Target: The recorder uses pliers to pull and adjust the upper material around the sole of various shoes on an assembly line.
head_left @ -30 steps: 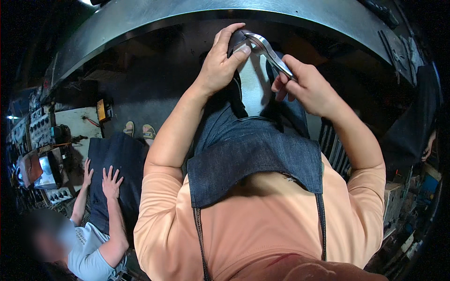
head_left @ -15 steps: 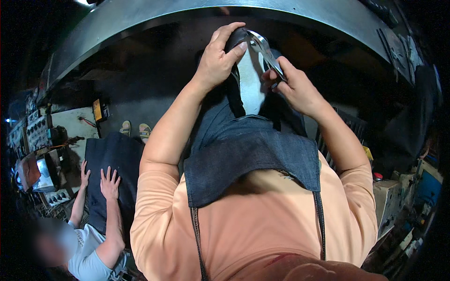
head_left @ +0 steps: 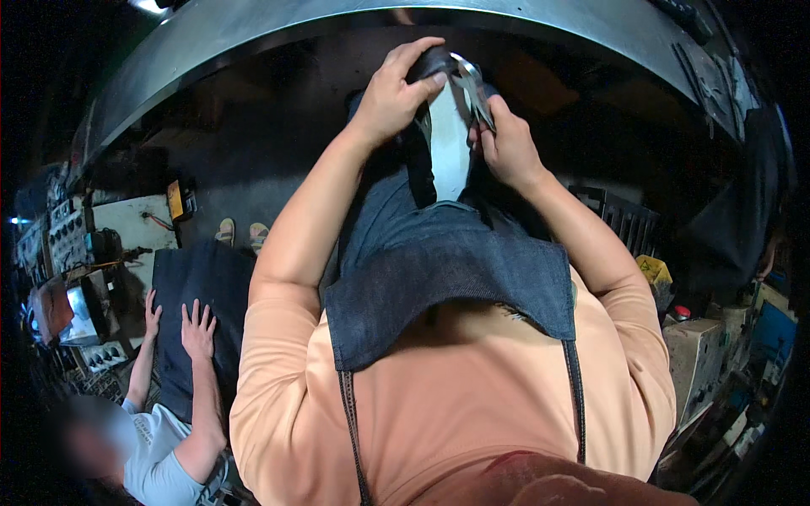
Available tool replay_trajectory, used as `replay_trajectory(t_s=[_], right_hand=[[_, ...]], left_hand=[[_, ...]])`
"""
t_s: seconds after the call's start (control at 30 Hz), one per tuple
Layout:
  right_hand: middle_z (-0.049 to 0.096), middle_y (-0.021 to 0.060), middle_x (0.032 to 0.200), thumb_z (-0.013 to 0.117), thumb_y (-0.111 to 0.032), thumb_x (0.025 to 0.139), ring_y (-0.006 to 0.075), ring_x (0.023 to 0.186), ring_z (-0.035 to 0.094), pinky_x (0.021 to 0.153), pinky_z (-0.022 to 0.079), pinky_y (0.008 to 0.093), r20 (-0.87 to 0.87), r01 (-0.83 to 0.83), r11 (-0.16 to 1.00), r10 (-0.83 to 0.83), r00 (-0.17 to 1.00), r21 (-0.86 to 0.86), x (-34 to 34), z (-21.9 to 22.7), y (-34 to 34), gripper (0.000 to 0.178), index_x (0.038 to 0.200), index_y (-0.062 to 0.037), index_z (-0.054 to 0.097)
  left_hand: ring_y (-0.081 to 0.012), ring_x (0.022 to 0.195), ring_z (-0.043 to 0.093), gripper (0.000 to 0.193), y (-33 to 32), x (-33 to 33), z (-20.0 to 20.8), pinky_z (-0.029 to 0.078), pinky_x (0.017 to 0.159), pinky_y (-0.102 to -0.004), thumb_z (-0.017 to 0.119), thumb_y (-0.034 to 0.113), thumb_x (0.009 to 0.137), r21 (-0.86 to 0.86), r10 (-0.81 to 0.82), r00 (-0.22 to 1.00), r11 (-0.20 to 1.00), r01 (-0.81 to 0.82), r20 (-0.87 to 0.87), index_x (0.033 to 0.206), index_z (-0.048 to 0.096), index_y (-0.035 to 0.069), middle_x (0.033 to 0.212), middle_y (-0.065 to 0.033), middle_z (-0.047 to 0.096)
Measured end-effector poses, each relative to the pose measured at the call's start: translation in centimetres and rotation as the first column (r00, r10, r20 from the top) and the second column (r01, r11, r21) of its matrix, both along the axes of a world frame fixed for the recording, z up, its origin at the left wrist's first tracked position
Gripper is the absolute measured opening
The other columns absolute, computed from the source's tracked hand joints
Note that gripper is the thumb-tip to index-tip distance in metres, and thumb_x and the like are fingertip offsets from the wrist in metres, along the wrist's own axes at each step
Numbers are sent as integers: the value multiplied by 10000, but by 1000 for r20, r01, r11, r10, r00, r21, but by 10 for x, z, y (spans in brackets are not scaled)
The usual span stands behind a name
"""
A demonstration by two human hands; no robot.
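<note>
What looks like a shoe, with a long pale bottom and a rounded black end, lies over my lap, tilted with its pale face toward me. My left hand is wrapped round the black far end, thumb pressing on its near side and fingers over the top. In my right hand is a pair of metal pincers, its handles in my closed fingers. The curved jaws meet the right edge of the black end; whether they pinch it I cannot tell. A dark denim apron covers my lap.
A curved metal bench edge runs across the far side. At left, a person in a light shirt rests both hands on dark cloth. To the right stand a dark slatted crate, a yellow container and a box.
My right hand and the pincers have swung inward to the left, with the handles now steeper. The left hand stays on the black end, shifted only slightly.
</note>
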State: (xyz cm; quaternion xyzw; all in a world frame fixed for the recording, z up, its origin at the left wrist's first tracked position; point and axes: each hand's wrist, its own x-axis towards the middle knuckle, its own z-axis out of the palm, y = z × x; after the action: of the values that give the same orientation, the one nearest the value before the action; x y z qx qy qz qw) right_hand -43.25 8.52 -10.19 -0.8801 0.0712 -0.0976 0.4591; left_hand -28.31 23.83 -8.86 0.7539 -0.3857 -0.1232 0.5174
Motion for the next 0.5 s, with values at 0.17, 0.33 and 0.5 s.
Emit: replay_trajectory(t_s=[0.17,0.33,0.5], right_hand=[[612,91,826,456,73,822,171,735,639,648,508,281,-269,120,925,-20,963,361,10,15,-12,154,924,-39,431],[590,110,1029,445,82,768,173,934,612,798,493,312,-415,200,774,88,905,601,10,28,-33,335,1074,-47,488],[569,77,1037,449,76,731,187,1006,563,900,460,349,-560,-116,932,301,772,342,-3,58,-44,458,1153,-81,531]], left_hand=[[-409,1232,486,758,2,-47,-21,395,1027,-411,621,279,825,140,137,966,984,-108,-217,1422,274,-33,1310,-331,471],[-469,1214,468,689,-6,-67,-39,373,1035,-434,532,292,911,325,262,940,928,-183,-220,1389,263,-124,1287,-377,457],[-474,1245,432,617,-9,-72,-46,356,1054,-437,429,276,965,231,266,959,943,-238,-101,1378,266,-151,1339,-379,401]])
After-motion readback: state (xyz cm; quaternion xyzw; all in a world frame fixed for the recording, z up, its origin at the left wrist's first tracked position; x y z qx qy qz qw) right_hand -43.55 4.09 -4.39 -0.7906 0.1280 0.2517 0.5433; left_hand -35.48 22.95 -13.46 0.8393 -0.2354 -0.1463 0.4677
